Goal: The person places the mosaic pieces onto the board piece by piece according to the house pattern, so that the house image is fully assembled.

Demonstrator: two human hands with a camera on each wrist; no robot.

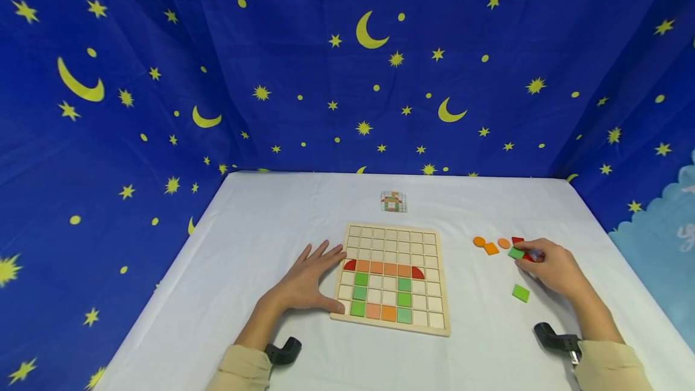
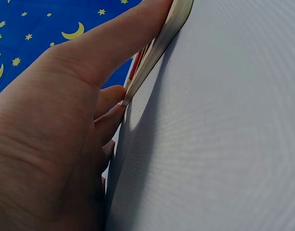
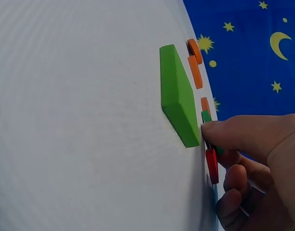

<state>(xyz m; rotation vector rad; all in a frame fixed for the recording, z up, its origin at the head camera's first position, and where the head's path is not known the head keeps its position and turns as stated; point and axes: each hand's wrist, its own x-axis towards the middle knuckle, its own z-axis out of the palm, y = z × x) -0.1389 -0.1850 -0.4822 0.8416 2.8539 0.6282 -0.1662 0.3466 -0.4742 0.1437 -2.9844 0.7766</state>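
My left hand (image 1: pixel 312 279) has its fingers spread along the left edge of a wooden grid board (image 1: pixel 445 294), thumb at the lower corner and fingertips higher up the side. The left wrist view shows the thumb against the board's edge (image 2: pixel 159 50). Set in the board are red corner pieces (image 1: pixel 417 273), a row of orange squares (image 1: pixel 390 269) and green squares (image 1: pixel 404 299). To the right, my right hand (image 1: pixel 554 265) pinches a green tile (image 1: pixel 516 253) between thumb and finger. A red piece (image 3: pixel 212 166) lies right beside the fingers, partly covered in the head view.
Orange round pieces (image 1: pixel 479 241) and an orange square (image 1: pixel 491 248) lie left of my right hand. A loose green tile (image 1: pixel 520 293) is nearer me. Behind the board lies a small pattern card (image 1: pixel 393 201). A blue star-patterned cloth (image 1: pixel 326 77) hangs around the white table (image 1: pixel 271 210).
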